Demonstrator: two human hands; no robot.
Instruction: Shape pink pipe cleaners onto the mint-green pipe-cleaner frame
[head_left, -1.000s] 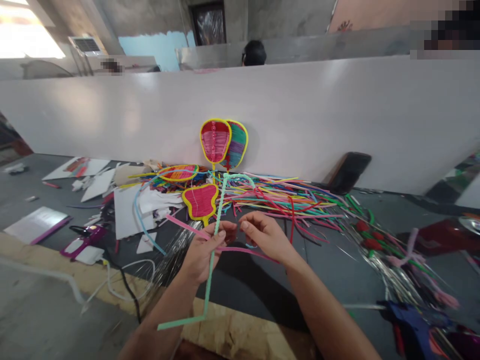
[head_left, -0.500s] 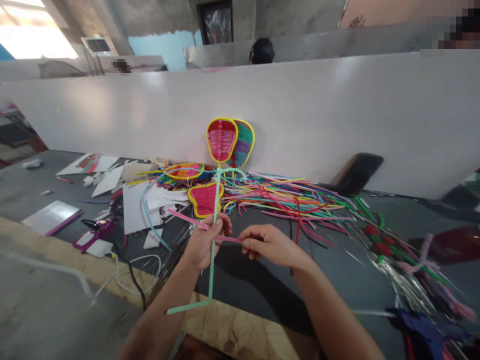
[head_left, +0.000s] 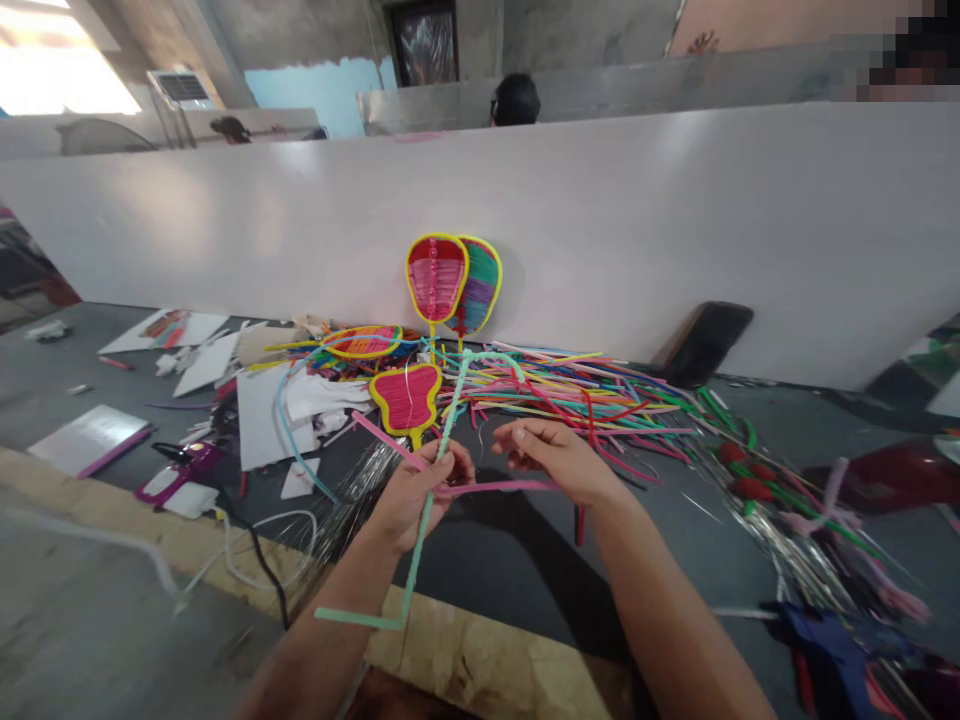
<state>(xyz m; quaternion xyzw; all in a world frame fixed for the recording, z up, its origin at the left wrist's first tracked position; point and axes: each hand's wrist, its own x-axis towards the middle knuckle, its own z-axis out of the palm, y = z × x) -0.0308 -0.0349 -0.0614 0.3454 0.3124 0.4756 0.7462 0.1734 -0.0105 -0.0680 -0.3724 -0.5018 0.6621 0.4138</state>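
My left hand [head_left: 411, 503] is closed around a long mint-green pipe cleaner [head_left: 417, 563], bent at its lower end and curved over at the top. Pinched across it in the same hand is a pink pipe cleaner [head_left: 504, 487], one end pointing up and left, the other stretching right. My right hand [head_left: 553, 458] is just right of it, fingers loosely curled and apart with nothing visible between them. The pink strand's right end reaches the underside of that hand. Beyond my left hand lies a pink panel with a yellow rim [head_left: 406, 400].
Loose coloured pipe cleaners [head_left: 570, 400] are heaped along the white partition [head_left: 300, 230]. Two yellow-rimmed fan shapes [head_left: 437, 280] lean there, as does a dark phone [head_left: 707, 343]. Paper scraps and a purple glue gun [head_left: 180, 470] with its cable lie left; silvery stems [head_left: 772, 540] lie right.
My right hand has let go of the pink pipe cleaner and moved slightly up and right, its fingers opening. The green pipe cleaner now tilts to the right at its top.
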